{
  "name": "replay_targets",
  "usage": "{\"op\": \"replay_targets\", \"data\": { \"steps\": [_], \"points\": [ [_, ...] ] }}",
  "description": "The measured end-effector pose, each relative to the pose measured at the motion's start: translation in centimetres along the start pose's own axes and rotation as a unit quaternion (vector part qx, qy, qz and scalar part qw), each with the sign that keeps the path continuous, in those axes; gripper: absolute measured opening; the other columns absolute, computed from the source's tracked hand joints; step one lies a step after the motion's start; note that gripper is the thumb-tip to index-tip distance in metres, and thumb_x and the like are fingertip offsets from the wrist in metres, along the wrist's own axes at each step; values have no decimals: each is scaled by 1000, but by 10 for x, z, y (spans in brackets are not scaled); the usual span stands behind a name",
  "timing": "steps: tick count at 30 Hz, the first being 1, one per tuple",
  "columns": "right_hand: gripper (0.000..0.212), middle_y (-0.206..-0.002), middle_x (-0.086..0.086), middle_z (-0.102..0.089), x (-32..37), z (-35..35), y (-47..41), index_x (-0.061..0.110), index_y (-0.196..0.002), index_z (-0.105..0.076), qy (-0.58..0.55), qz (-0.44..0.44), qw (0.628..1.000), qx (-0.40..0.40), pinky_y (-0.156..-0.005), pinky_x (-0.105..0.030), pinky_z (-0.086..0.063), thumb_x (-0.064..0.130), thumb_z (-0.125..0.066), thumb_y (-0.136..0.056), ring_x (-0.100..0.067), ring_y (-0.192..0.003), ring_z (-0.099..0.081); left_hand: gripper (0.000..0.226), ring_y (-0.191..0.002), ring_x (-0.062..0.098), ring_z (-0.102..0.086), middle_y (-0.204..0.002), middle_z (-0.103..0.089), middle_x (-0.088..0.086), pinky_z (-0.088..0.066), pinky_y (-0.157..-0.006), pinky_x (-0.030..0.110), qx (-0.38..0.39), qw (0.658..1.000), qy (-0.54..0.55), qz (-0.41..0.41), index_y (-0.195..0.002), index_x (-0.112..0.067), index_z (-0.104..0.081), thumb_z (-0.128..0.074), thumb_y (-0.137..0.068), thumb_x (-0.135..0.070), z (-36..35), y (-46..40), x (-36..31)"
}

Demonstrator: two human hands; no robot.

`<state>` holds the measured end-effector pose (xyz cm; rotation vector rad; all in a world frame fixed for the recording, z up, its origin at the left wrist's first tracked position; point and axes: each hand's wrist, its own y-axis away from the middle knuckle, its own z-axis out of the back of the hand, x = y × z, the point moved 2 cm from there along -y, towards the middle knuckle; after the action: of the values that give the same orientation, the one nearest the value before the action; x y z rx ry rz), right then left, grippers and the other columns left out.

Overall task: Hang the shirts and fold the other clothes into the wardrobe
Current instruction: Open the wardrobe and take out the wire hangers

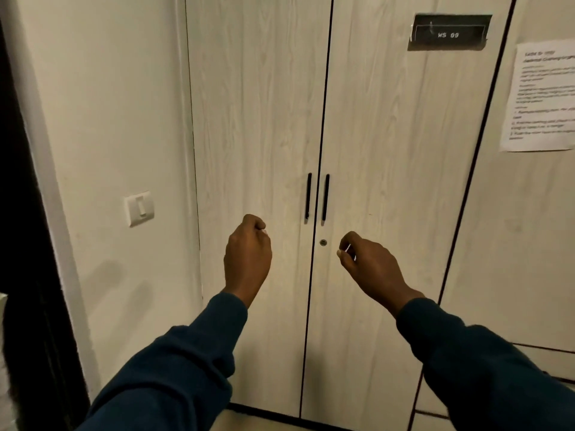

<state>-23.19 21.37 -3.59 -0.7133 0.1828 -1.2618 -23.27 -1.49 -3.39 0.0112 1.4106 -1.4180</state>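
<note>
A pale wood-grain wardrobe (389, 135) fills the view, its two doors closed. Two black vertical handles sit side by side at the centre seam, the left handle (308, 196) and the right handle (325, 198), with a small round lock (323, 242) just below them. My left hand (247, 253) is raised in front of the left door, fingers curled shut, below and left of the handles and apart from them. My right hand (367, 262) is raised before the right door, fingers curled, just right of the lock. Neither hand holds anything. No clothes are in view.
A dark label plate reading "WS 09" (449, 32) is on the right door. A printed paper sheet (541, 98) is stuck to the neighbouring cabinet at right. A white wall switch (139, 208) is on the left wall, beside a dark door frame (21, 244).
</note>
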Motion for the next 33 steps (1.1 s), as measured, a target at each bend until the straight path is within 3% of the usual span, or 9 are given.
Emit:
{"op": "replay_targets", "data": {
  "steps": [3, 5, 8, 11, 19, 24, 28, 30, 33],
  "points": [
    [16, -93, 3, -66, -25, -29, -43, 21, -109, -55, -4, 18, 1000, 10, -65, -30, -49, 34, -49, -103, -15, -77, -59, 10, -77, 21, -63, -91, -67, 3, -54, -66, 38, -28, 999, -8, 24, -106, -12, -57, -48, -101, -10, -38, -31, 21],
    [16, -93, 4, -66, -46, -48, -72, 21, -110, -55, -14, 34, 999, 15, -63, -26, -45, 34, -48, -103, -13, -76, -58, 10, -78, 21, -64, -91, -68, 3, -54, -65, 38, -38, 998, -23, 33, -106, -13, -56, -47, -102, -11, -72, -51, 33],
    [14, -93, 5, -65, -80, -73, -113, 21, -109, -55, -51, 49, 997, 21, -58, -20, -37, 33, -47, -104, -11, -74, -57, 8, -72, 18, -61, -91, -66, 3, -44, -56, 28, -36, 998, -39, 40, -106, -12, -55, -49, -102, -12, -133, -76, 49],
    [12, -92, 5, -69, -116, -102, -155, 23, -105, -54, -88, 47, 995, 22, -64, -30, -47, 32, -46, -104, -14, -74, -59, 8, -69, 12, -56, -91, -64, -1, -36, -54, 21, -19, 997, -53, 43, -107, -13, -56, -50, -102, -15, -196, -92, 61],
    [9, -89, 6, -63, -152, -149, -239, 21, -104, -56, -145, 59, 988, 10, -58, -20, -37, 28, -49, -103, -12, -72, -56, 15, -88, 12, -59, -100, -62, -2, -41, -71, 17, 12, 999, -49, 14, -115, -13, -56, -48, -104, -19, -291, -140, 74],
    [8, -88, 6, -62, -160, -171, -286, 20, -104, -56, -163, 71, 984, 17, -67, -31, -49, 25, -51, -102, -12, -73, -57, 23, -98, 17, -58, -109, -60, 2, -47, -80, 29, 13, 999, -14, 36, -119, -8, -54, -55, -101, -22, -326, -205, 87],
    [7, -81, 4, -61, -160, -184, -321, 20, -101, -56, -167, 83, 982, -2, -66, -35, -52, 23, -50, -102, -14, -69, -59, 26, -82, 17, -59, -91, -60, 3, -46, -72, 28, 68, 992, 47, 96, -109, -6, -54, -60, -98, -29, -357, -247, 102],
    [9, -79, 3, -60, -161, -193, -334, 19, -101, -56, -169, 82, 982, 3, -65, -36, -52, 21, -48, -103, -14, -67, -59, 19, -69, 12, -55, -79, -58, 0, -45, -64, 18, 63, 991, 75, 88, -99, -8, -55, -59, -99, -26, -367, -257, 107],
    [10, -78, 3, -61, -162, -202, -344, 17, -100, -58, -189, 71, 979, -16, -62, -27, -49, 17, -48, -103, -11, -66, -57, 22, -64, 18, -60, -78, -62, 14, -47, -58, 14, 82, 979, 166, 90, -92, -5, -54, -54, -103, -24, -376, -256, 111]
  ]
}}
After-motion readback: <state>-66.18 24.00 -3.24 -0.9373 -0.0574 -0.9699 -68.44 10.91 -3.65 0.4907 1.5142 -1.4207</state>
